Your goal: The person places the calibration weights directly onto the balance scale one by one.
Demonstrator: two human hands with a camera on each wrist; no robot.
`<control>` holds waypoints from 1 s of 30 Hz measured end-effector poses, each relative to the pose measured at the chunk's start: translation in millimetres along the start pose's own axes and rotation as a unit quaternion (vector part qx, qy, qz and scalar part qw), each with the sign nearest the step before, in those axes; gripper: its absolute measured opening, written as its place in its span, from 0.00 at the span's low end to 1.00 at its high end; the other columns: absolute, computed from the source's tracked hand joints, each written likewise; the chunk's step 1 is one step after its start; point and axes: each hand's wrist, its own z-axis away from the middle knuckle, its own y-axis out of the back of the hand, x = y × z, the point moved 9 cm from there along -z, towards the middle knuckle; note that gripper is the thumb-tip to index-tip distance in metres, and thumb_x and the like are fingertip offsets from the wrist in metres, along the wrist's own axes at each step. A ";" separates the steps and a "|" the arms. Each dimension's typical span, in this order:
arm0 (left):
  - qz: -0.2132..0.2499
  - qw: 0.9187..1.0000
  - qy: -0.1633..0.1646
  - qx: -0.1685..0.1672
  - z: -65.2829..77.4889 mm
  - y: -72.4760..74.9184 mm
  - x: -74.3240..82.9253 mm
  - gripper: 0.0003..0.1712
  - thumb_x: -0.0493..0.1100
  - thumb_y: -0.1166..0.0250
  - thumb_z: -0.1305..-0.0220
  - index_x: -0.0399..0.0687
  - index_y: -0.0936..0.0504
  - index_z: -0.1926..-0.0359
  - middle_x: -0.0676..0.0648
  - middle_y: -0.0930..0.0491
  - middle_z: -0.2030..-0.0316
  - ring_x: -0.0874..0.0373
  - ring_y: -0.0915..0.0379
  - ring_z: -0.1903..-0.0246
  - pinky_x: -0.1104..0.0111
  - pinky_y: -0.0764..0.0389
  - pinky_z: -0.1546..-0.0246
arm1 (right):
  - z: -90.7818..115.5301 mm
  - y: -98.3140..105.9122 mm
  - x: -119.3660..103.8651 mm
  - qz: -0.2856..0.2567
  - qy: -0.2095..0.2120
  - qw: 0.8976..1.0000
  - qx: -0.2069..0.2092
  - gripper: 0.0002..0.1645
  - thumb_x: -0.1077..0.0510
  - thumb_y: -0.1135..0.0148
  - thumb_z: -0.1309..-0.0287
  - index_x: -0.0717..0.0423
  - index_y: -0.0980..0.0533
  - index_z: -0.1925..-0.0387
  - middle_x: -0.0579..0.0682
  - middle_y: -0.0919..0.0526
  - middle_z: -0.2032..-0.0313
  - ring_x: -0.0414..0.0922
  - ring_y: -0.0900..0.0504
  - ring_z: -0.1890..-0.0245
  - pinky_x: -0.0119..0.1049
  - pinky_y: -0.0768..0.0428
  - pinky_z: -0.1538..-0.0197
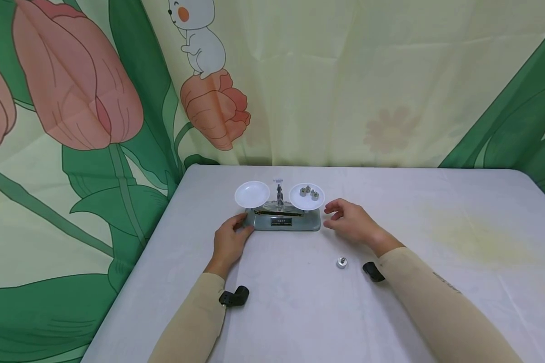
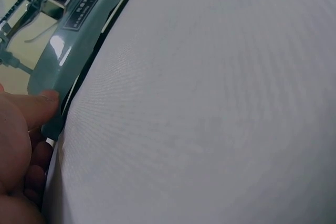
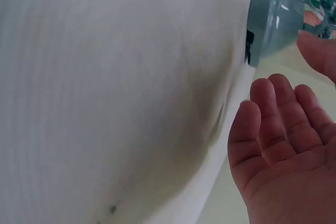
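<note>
A grey-green balance scale (image 1: 283,223) with two white pans stands toward the far side of the table. My left hand (image 1: 229,242) grips the left end of its base; in the left wrist view the thumb (image 2: 41,107) lies on the base and the other fingers curl beneath its edge. Just off the right end is my right hand (image 1: 351,222), holding nothing, its fingers (image 3: 283,108) loosely bent and apart from the base. Several small metal weights (image 1: 309,191) sit in the right pan (image 1: 305,203). Nothing lies in the left pan (image 1: 252,194).
One more metal weight (image 1: 342,262) stands on the white-covered table (image 1: 290,312), nearer to me than the right hand. Behind the table's far edge hangs a patterned curtain (image 1: 322,101) with tulips and a rabbit. Black wrist cameras (image 1: 234,296) are strapped over both sleeves.
</note>
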 end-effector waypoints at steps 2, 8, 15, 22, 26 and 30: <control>0.002 1.000 -0.001 0.000 -0.6 0.2 0.2 0.25 0.42 0.31 0.34 0.41 0.22 0.38 0.38 0.22 0.42 0.44 0.28 0.41 0.51 0.28 0.39 | -1.3 -3.7 -0.8 0.004 -0.004 1.000 -0.008 0.27 0.56 0.34 0.38 0.61 0.28 0.41 0.56 0.21 0.43 0.54 0.23 0.47 0.47 0.24 0.45; 0.002 1.000 -0.008 0.003 -1.5 1.5 0.9 0.25 0.42 0.31 0.35 0.40 0.21 0.38 0.38 0.21 0.44 0.44 0.27 0.42 0.51 0.27 0.40 | -6.3 -12.0 -9.5 0.028 0.011 0.999 -0.018 0.29 0.56 0.34 0.40 0.59 0.29 0.38 0.58 0.23 0.40 0.54 0.22 0.46 0.49 0.24 0.46; 0.006 1.000 0.004 0.001 -0.7 -0.3 -1.4 0.25 0.42 0.31 0.34 0.42 0.21 0.38 0.39 0.21 0.43 0.44 0.28 0.41 0.51 0.28 0.39 | -15.0 -17.8 -11.2 0.050 0.008 0.999 -0.021 0.29 0.59 0.34 0.42 0.62 0.30 0.40 0.60 0.21 0.44 0.56 0.22 0.46 0.50 0.23 0.45; 0.005 1.000 0.005 0.000 -1.0 -1.1 -3.1 0.25 0.42 0.31 0.34 0.42 0.21 0.38 0.39 0.22 0.42 0.44 0.28 0.41 0.51 0.28 0.39 | -16.0 -20.6 -13.1 0.049 0.000 0.999 -0.021 0.33 0.61 0.34 0.41 0.63 0.32 0.36 0.60 0.23 0.42 0.57 0.22 0.45 0.51 0.23 0.44; -0.002 1.000 0.006 0.008 -0.7 1.6 -2.6 0.25 0.42 0.32 0.34 0.42 0.22 0.38 0.39 0.21 0.43 0.44 0.27 0.42 0.51 0.27 0.40 | -18.1 -23.0 -14.8 0.045 0.007 0.999 -0.020 0.33 0.61 0.33 0.41 0.63 0.32 0.36 0.60 0.23 0.42 0.57 0.21 0.46 0.51 0.23 0.44; -0.006 1.000 0.003 0.009 -1.0 1.8 -1.0 0.25 0.42 0.32 0.33 0.41 0.22 0.37 0.39 0.21 0.44 0.45 0.27 0.43 0.52 0.26 0.42 | -19.3 -23.8 -14.9 0.043 0.006 0.999 -0.017 0.32 0.61 0.33 0.42 0.63 0.32 0.37 0.60 0.23 0.42 0.57 0.21 0.46 0.51 0.23 0.44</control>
